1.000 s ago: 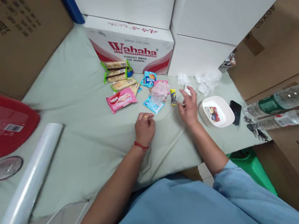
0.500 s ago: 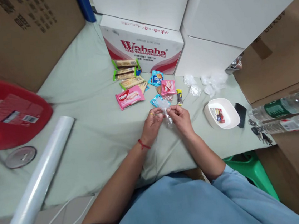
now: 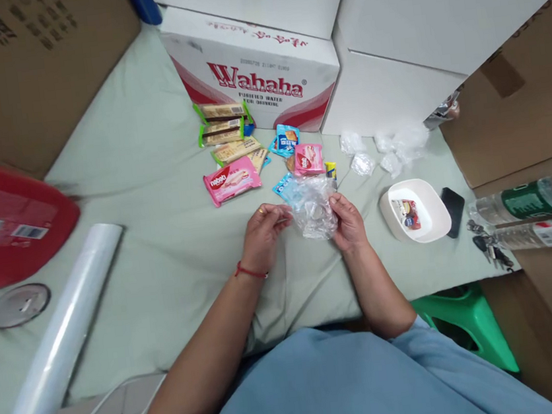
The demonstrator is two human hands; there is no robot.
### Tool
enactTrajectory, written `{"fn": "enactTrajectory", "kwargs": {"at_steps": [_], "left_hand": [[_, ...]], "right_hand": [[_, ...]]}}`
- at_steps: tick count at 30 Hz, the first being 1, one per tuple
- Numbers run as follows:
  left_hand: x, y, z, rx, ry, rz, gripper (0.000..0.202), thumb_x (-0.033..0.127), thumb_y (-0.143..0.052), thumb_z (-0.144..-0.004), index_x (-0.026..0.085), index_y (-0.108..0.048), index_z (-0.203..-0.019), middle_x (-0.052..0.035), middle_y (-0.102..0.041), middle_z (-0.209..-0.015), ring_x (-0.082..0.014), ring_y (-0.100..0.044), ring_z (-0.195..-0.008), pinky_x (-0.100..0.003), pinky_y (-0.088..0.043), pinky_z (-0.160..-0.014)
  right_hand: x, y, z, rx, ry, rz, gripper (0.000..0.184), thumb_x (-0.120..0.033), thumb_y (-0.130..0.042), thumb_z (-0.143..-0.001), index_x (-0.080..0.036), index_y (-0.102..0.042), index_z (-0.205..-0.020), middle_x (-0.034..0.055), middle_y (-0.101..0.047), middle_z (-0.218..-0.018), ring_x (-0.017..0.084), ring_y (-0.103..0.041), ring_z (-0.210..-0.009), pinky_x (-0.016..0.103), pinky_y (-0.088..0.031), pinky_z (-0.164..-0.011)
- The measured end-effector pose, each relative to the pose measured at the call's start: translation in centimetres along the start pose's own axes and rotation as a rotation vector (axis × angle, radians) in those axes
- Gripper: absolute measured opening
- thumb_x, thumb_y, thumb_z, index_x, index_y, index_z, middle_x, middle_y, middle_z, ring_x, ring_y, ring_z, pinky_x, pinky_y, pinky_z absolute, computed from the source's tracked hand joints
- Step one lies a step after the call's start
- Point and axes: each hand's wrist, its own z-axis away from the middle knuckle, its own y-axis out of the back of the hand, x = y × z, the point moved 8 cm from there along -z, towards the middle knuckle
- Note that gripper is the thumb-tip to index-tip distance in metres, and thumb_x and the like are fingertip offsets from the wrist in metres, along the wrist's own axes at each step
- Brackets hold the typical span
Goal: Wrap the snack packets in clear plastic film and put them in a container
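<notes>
Both my hands hold a small clear plastic bag (image 3: 312, 213) just above the pale green cloth (image 3: 161, 246). My left hand (image 3: 263, 231) pinches its left edge and my right hand (image 3: 346, 222) grips its right edge, pulling it wide. Just beyond the bag lie snack packets: a pink wafer pack (image 3: 230, 180), a small pink packet (image 3: 308, 159), blue sachets (image 3: 287, 138), a small yellow bar (image 3: 330, 170) and green-edged wafer bars (image 3: 221, 123).
A white bowl (image 3: 418, 232) with a small packet sits to my right, beside a black phone (image 3: 453, 203), keys (image 3: 493, 250) and two water bottles (image 3: 534, 201). Crumpled clear bags (image 3: 389, 147) lie behind. Left are a plastic film roll (image 3: 57, 345), a red stool (image 3: 3, 225) and a round lid (image 3: 18, 305). Cartons ring the area.
A second ago my right hand reached toward the crumpled bags and my left was a fist. Both hands then met on a clear bag and now hold it spread wider.
</notes>
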Motion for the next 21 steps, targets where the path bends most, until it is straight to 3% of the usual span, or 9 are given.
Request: {"fn": "enactTrajectory", "kwargs": {"at_steps": [3, 5, 9, 13, 16, 18, 21], "left_hand": [[0.2, -0.2, -0.1, 0.010, -0.002, -0.021, 0.046, 0.062, -0.075, -0.084, 0.023, -0.060, -0.104, -0.0053, -0.075, -0.107, -0.0121, -0.063, -0.076, -0.025, -0.048, -0.065], [0.0, -0.6, 0.0, -0.013, -0.001, -0.129, 0.051, 0.060, -0.078, -0.082, 0.023, -0.062, -0.112, -0.0030, -0.074, -0.099, -0.0111, -0.056, -0.068, -0.025, -0.042, -0.061], [0.4, -0.4, 0.1, 0.018, -0.062, -0.203, 0.034, 0.050, -0.082, -0.080, 0.020, -0.066, -0.082, 0.0029, -0.059, -0.072, -0.0117, -0.049, -0.067, -0.027, -0.043, -0.068], [1.2, 0.3, 0.1, 0.082, -0.129, 0.020, 0.035, 0.047, -0.084, -0.080, 0.022, -0.060, -0.078, 0.0026, -0.058, -0.078, -0.0133, -0.058, -0.079, -0.028, -0.049, -0.081], [1.5, 0.0, 0.2, 0.062, -0.116, 0.097, 0.038, 0.049, -0.086, -0.078, 0.023, -0.058, -0.081, 0.0017, -0.065, -0.084, -0.0156, -0.064, -0.088, -0.030, -0.051, -0.088], [1.4, -0.5, 0.5, 0.025, -0.105, 0.094, 0.040, 0.052, -0.088, -0.077, 0.023, -0.060, -0.082, 0.0006, -0.068, -0.086, -0.0174, -0.065, -0.089, -0.031, -0.052, -0.089], [1.1, -1.4, 0.9, -0.045, -0.082, 0.068, 0.040, 0.052, -0.088, -0.077, 0.022, -0.063, -0.081, 0.0007, -0.067, -0.081, -0.0167, -0.064, -0.084, -0.030, -0.052, -0.086]], "right_hand": [[0.1, 0.1, 0.1, 0.032, -0.015, -0.024, 0.035, -0.045, -0.090, -0.069, -0.024, -0.070, -0.088, -0.0038, -0.065, -0.073, 0.013, -0.054, -0.060, 0.025, -0.047, -0.059], [0.5, -0.2, 0.3, 0.017, -0.049, -0.035, 0.035, -0.045, -0.091, -0.067, -0.024, -0.072, -0.087, -0.0032, -0.066, -0.074, 0.013, -0.054, -0.061, 0.025, -0.048, -0.059], [1.0, -0.8, 0.4, -0.028, -0.077, -0.031, 0.036, -0.044, -0.091, -0.067, -0.024, -0.071, -0.089, -0.0038, -0.064, -0.075, 0.011, -0.052, -0.060, 0.024, -0.046, -0.058], [0.3, 0.4, 0.4, 0.063, 0.041, 0.165, 0.032, -0.046, -0.085, -0.076, -0.026, -0.071, -0.097, -0.0060, -0.053, -0.070, 0.010, -0.035, -0.053, 0.023, -0.030, -0.048], [-0.8, 0.5, 1.0, 0.113, 0.187, 0.339, 0.027, -0.052, -0.076, -0.087, -0.027, -0.070, -0.096, -0.0050, -0.051, -0.071, 0.011, -0.037, -0.056, 0.024, -0.031, -0.051], [-0.5, -0.6, 1.3, 0.021, 0.193, 0.420, 0.031, -0.057, -0.074, -0.090, -0.027, -0.071, -0.098, -0.0031, -0.058, -0.077, 0.012, -0.045, -0.062, 0.025, -0.038, -0.056], [0.6, -2.8, 1.7, -0.170, 0.160, 0.474, 0.046, -0.055, -0.085, -0.079, -0.026, -0.071, -0.112, -0.0001, -0.069, -0.095, 0.014, -0.057, -0.077, 0.026, -0.047, -0.067]]}}
